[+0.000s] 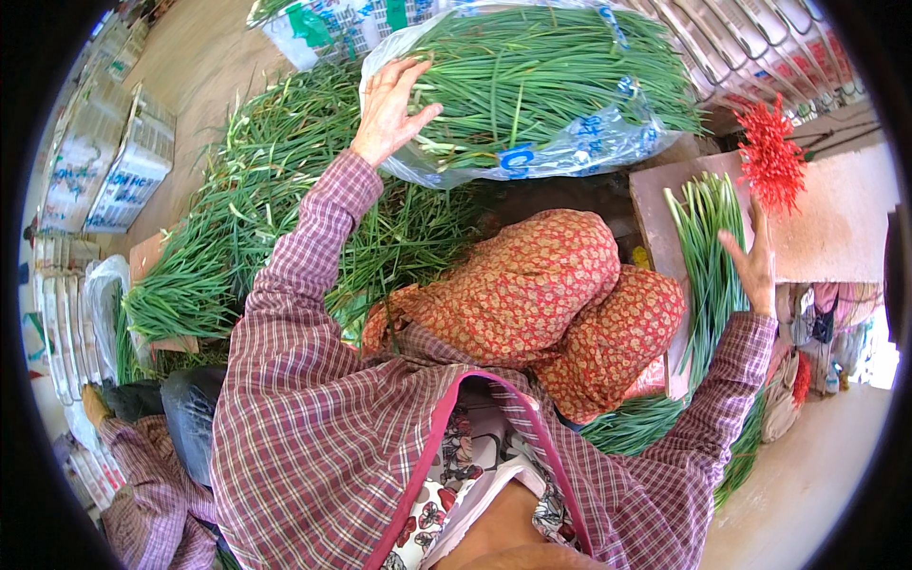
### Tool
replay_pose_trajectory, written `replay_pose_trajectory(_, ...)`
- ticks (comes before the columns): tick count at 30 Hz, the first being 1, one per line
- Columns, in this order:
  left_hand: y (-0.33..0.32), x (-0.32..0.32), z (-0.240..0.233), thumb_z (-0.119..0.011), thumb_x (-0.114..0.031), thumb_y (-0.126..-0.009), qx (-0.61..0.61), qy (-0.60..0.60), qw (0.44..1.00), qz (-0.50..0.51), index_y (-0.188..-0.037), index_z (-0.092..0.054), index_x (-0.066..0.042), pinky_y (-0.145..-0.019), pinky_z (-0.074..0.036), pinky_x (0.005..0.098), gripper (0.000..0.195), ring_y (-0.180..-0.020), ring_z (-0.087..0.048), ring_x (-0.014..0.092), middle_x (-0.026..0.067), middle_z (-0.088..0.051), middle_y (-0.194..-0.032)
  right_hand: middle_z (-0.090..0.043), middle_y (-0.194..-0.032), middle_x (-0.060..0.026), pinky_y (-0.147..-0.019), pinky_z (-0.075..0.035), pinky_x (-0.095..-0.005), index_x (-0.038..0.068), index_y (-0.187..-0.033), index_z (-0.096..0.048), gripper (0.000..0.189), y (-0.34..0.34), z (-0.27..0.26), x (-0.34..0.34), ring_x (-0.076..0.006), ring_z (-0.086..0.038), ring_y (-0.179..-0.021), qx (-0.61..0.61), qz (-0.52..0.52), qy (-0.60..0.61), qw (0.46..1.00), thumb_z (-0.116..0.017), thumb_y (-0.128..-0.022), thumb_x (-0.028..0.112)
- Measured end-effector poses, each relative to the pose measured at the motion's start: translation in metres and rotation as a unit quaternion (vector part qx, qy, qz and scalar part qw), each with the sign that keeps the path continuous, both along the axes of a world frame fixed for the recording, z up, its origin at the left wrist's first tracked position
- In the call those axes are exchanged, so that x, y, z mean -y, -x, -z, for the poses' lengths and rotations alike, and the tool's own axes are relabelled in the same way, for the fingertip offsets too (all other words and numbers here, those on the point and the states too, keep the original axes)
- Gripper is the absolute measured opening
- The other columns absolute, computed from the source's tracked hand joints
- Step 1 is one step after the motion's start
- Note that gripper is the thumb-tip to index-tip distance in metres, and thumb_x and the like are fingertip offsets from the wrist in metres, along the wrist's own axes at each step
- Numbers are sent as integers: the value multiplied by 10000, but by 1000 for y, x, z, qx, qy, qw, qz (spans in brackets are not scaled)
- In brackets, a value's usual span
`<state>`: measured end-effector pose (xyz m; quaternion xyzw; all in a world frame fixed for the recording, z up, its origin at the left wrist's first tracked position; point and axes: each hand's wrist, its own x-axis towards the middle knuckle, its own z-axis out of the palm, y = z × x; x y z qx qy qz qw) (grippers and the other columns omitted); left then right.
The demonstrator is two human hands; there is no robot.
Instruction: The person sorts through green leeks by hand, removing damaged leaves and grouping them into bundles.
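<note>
My left hand (pixel 390 107) rests with fingers spread at the left end of a printed clear plastic bag (pixel 563 153), over the pale root ends of the long green onions (pixel 541 85) lying in it. On my right, a bunch of green onions (pixel 705 235) lies on a pinkish board (pixel 648 189), white ends pointing away from me. My right hand (pixel 757 260) is beside this bunch, thumb and fingers apart, its thumb over the bunch's right edge. Just beyond its fingertips hangs a thick tuft of red ties (pixel 773 157). Neither hand has anything gripped.
A big heap of loose green onions (pixel 285 164) spreads on my left. Printed white boxes (pixel 132 164) stand farther left, and crates (pixel 762 50) at the back right. Another person's plaid sleeve (pixel 149 463) shows at lower left. More onions (pixel 634 424) lie by my right knee.
</note>
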<state>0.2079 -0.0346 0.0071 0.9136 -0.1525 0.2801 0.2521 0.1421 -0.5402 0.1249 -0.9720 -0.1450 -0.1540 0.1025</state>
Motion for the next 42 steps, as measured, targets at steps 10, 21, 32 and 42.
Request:
replay_pose_trajectory(10,-21,-76,53,-759,-282,-548,-184,-180,958,-128,-1327,-218,-153,-1042,-153,414,957,-1240,-227,309,151,-334,-1277,-511,-1096,-147,-903,-367,-383,55,-1225,-370,641,-111,51,-291,-283,-480,-1041,-30,-312,14,949,-633,-723,354)
replay_pose_trajectory(21,-2,5,163,-654,-210,-645,-296,-208,920,-148,-1208,-415,-74,-1059,-73,400,627,-1208,-307,239,106,-417,-1241,-460,-1150,-129,-921,-319,-447,163,-1305,-253,974,-138,94,-373,-279,-432,-1091,-51,-259,227,937,-732,-524,495)
replay_pose_trajectory(32,82,-23,85,-584,-75,-711,-55,151,976,-146,-873,-615,-49,-823,-399,358,167,-914,-535,253,103,-596,-908,-547,-903,-89,-819,-379,-371,161,-1057,-495,494,-151,105,-364,-279,-517,-913,29,-364,136,921,-699,-627,296)
replay_pose_trajectory(42,69,2,55,-682,-151,-687,-158,412,891,-106,-1128,-507,-16,-652,-437,235,493,-798,-529,99,80,-597,-963,-610,-743,-127,-756,-424,-381,120,-1011,-484,452,-144,87,-363,-291,-581,-741,-88,-281,129,947,-645,-634,310)
